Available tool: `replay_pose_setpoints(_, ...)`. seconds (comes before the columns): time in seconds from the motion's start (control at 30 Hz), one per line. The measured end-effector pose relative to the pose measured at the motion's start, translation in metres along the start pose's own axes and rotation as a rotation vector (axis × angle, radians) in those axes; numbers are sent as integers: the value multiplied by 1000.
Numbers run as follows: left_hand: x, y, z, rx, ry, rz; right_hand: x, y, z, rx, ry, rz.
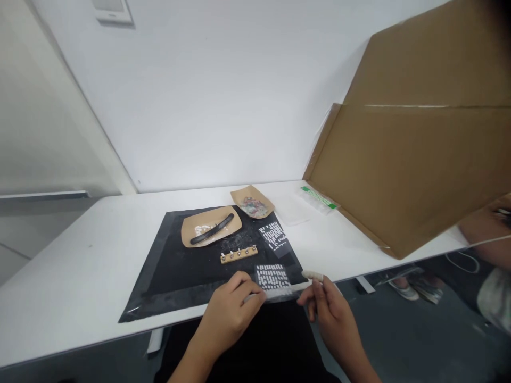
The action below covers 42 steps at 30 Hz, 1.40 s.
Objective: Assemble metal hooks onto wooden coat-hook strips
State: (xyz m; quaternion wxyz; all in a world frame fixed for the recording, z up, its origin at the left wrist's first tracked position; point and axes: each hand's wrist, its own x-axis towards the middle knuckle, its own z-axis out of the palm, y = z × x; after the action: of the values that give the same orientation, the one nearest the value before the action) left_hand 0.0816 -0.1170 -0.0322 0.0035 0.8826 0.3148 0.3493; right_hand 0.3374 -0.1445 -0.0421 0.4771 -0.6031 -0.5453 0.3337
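Observation:
My left hand (233, 311) is at the near edge of the black mat (179, 271), its fingers curled together beside a sheet of small white pieces (272, 276); what they hold, if anything, is hidden. My right hand (325, 306) is just off the mat's right corner, fingers bent, with a pale cover on one fingertip. Whether it pinches anything is too small to tell. Farther back on the mat lie a wooden strip with several metal studs (239, 254), a second sheet of white pieces (273, 236), and a cardboard tray (191, 221) holding a dark curved bar (211, 231).
Behind the mat, another cardboard tray (241, 194) holds colourful scraps. A clear packet with a green label (319, 198) lies on the white table (91, 266). A large cardboard panel (411, 159) stands at the right, and part of another person (487, 239) shows beyond it.

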Motion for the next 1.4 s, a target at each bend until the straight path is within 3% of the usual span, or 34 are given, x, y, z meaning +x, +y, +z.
replay_pose_setpoints(0.23,4,10,-23,-29,225,-27,-10,-26,17,401,-140,209)
replay_pose_setpoints(0.47,3,20,-39,74,318,124,2,-63,30,657,-210,285)
replay_pose_setpoints(0.6,-1,16,-49,136,330,94,15,-88,39,605,-273,278)
replay_pose_setpoints(0.77,-9,11,-64,228,397,100,32,-98,57,527,-387,173)
replay_pose_setpoints(0.97,-19,-10,-68,207,729,-198,71,-128,81,489,-393,60)
replay_pose_setpoints(1.07,-17,-25,-62,169,895,-322,89,-157,102,506,-529,-30)
replay_pose_setpoints(1.23,-20,-40,-61,196,890,-452,111,-184,139,499,-710,-160)
replay_pose_setpoints(1.4,-9,-65,-85,180,889,-628,135,-169,157,443,-704,-208)
